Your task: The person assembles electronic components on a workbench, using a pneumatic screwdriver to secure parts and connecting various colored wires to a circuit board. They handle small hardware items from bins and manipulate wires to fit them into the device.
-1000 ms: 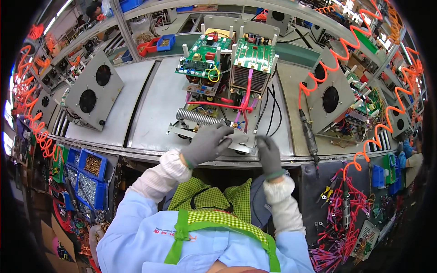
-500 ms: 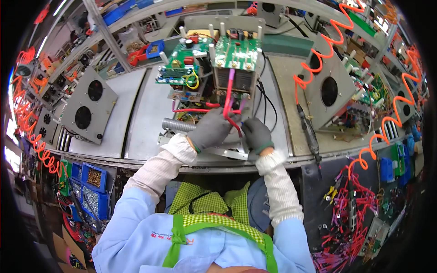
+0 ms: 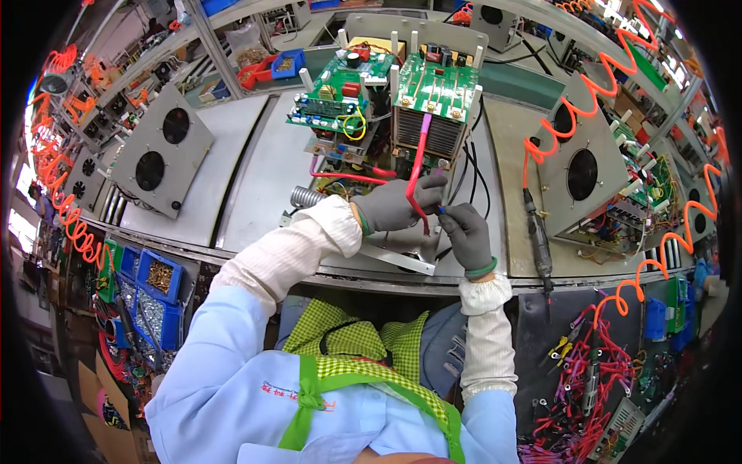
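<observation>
Red wire: a red cable (image 3: 418, 166) runs down from the right green circuit board to the hands at the middle of the frame; its lower end sits between both gloved hands.
Left hand: the left hand (image 3: 394, 207), in a grey glove, has its grip clenched around the red wire just left of centre.
Right hand: the right hand (image 3: 468, 234), also grey-gloved, pinches the wire's small blue-tipped end (image 3: 440, 209) with its fingertips, just beside the left hand; its grip is closed on that tip.
Assembly: the open electronics unit (image 3: 386, 116) stands on the counter above the hands, with a left green circuit board (image 3: 336, 89) and a right green circuit board (image 3: 437, 85) on top of a finned heat sink (image 3: 421, 135).
Other wiring: a yellow wire (image 3: 354, 127) loops under the left board; black cables (image 3: 473, 170) hang to the right of the unit.
Counter: the grey counter (image 3: 255, 178) spans the middle of the frame.
Fan panels: a grey two-fan panel (image 3: 162, 151) leans at upper left; a one-fan panel (image 3: 580, 174) stands at right.
Tool: a power screwdriver (image 3: 539, 240) lies on the counter right of the hands, on an orange coiled hose (image 3: 618, 85).
Bins: blue bins of small parts (image 3: 151, 286) sit at lower left.
Lower right: bundles of red wires (image 3: 587, 371) hang below the counter.
</observation>
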### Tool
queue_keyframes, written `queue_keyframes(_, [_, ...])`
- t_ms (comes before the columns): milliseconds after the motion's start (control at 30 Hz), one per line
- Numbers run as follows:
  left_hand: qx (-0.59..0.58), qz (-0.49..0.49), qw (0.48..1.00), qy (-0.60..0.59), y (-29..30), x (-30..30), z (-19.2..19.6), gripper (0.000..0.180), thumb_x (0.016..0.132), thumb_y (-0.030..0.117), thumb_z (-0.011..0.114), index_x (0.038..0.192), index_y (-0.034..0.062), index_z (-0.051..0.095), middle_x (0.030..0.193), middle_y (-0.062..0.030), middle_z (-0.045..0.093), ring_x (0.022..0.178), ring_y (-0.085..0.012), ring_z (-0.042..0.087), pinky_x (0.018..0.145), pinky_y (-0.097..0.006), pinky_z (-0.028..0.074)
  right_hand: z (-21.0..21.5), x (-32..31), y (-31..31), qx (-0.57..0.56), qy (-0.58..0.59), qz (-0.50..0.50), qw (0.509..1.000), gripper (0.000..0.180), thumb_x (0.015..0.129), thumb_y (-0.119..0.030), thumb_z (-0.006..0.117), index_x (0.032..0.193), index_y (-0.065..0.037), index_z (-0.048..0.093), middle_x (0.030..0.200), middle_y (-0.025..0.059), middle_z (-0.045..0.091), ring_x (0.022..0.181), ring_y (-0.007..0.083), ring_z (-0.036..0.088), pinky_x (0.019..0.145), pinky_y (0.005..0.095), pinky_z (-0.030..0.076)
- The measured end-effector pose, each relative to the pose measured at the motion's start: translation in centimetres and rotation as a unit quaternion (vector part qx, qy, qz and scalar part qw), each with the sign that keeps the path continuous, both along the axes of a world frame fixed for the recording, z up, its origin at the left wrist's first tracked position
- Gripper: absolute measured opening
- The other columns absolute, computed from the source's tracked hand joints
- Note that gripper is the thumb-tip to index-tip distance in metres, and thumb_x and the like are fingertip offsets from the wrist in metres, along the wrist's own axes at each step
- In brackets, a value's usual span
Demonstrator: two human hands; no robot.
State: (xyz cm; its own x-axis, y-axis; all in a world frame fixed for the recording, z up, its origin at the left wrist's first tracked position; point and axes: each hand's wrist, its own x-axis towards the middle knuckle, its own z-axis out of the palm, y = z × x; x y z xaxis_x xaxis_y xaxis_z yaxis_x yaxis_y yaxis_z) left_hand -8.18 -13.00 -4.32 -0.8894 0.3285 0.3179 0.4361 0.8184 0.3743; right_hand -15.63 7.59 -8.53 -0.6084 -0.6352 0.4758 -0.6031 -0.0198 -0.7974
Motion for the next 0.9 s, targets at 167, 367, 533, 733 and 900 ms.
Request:
queue_keyframes(167, [-0.009,-0.046,0.998,0.035,-0.6,0.1,0.3,0.024,0.083,0.007,0.064,0.105,0.0069,0.053,0.132,-0.0150,0.052,0.095,-0.0386,0.064,0.071,-0.046,0.055,-1.9,0.1,0.0,0.192,0.038,-0.065,0.978,0.037,0.080,-0.024,0.074,0.113,-0.010,0.069,0.089,0.0131,0.063,0.078,0.0300,0.064,0.072,0.0395,0.051])
queue_keyframes(367, [-0.031,-0.057,0.996,-0.068,-0.8,-0.1,1.6,0.035,0.072,0.001,0.068,0.105,0.0057,0.056,0.125,-0.0158,0.054,0.102,-0.0365,0.063,0.081,-0.042,0.054,-4.3,0.3,-2.6,0.344,0.119,-0.110,0.925,0.022,0.082,-0.024,0.068,0.100,-0.012,0.070,0.097,0.0170,0.063,0.088,0.0356,0.064,0.077,0.0465,0.052])
queue_keyframes(533, [-0.015,-0.054,0.997,-0.045,-0.3,0.1,1.8,0.021,0.075,0.005,0.062,0.096,0.0090,0.061,0.102,-0.0130,0.059,0.087,-0.0364,0.063,0.071,-0.045,0.053,-1.1,2.4,2.6,0.020,-0.125,-0.144,0.981,0.015,0.085,-0.013,0.070,0.095,-0.002,0.069,0.091,0.0101,0.068,0.085,0.0203,0.065,0.071,0.0323,0.050])
queue_keyframes(733, [-0.050,-0.057,0.997,-0.030,-0.3,-0.4,1.3,0.023,0.076,0.006,0.062,0.099,0.0081,0.061,0.103,-0.0132,0.060,0.087,-0.0377,0.064,0.072,-0.047,0.054,2.2,8.8,18.2,0.085,-0.044,-0.177,0.980,0.010,0.086,-0.009,0.064,0.091,0.000,0.067,0.079,0.0075,0.062,0.073,0.0158,0.058,0.068,0.0293,0.046])
queue_keyframes(900, [-0.083,-0.078,0.992,-0.060,-0.8,-0.9,0.9,0.027,0.077,0.006,0.063,0.104,0.0083,0.061,0.103,-0.0137,0.061,0.088,-0.0375,0.065,0.073,-0.046,0.054,1.8,8.8,16.0,0.102,-0.074,-0.202,0.971,0.022,0.084,-0.012,0.068,0.102,0.000,0.068,0.091,0.0094,0.069,0.076,0.0150,0.059,0.073,0.0309,0.049])
